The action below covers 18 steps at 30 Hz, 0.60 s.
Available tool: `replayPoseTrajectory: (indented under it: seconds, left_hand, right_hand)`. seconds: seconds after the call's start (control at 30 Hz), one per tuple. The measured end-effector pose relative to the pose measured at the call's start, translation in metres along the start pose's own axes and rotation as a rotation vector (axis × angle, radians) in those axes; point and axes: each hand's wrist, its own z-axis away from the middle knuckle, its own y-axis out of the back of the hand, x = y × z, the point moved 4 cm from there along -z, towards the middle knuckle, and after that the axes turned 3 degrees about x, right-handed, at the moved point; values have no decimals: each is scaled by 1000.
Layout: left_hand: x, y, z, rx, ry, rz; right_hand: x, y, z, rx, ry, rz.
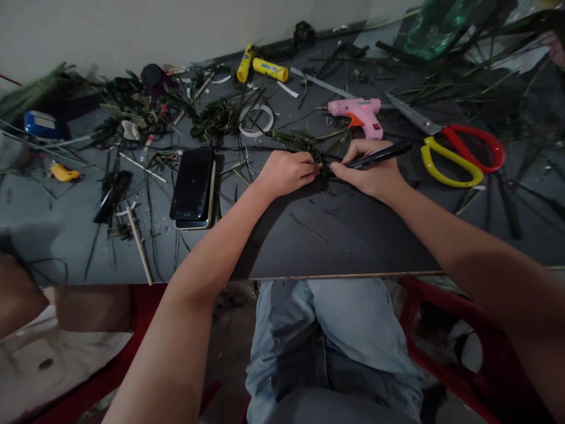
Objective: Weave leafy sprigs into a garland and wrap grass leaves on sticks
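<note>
My left hand rests on the dark table with its fingers pinched at the end of a dark green braided leaf piece. Across from it, my right hand is closed with a black marker lying through its grip, the barrel pointing up to the right. The right thumb and fingertips touch the same leaf piece, close to the left fingertips. What exactly the fingertips cover is hidden. Just beyond my right hand lies a pink glue gun, and red-and-yellow-handled scissors are to its right.
Two stacked phones lie left of my left arm. Behind are a tape roll, yellow glue sticks and a green bottle. Leaf strips litter the table. A person's arm is at the lower left.
</note>
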Motion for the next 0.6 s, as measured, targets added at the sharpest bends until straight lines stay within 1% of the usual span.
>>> replayPoseTrajectory:
  seconds: [0.13,0.3,0.6]
  left_hand:
    - [1,2,0,10,-23,-14]
    - [2,4,1,25,-14,-8]
    - [2,3,1,-24,-13,19]
  right_hand:
    - [0,0,0,0,-2,-4]
    - [-1,-1,1,-10,10,20]
    - [-1,-1,1,1,-20,18]
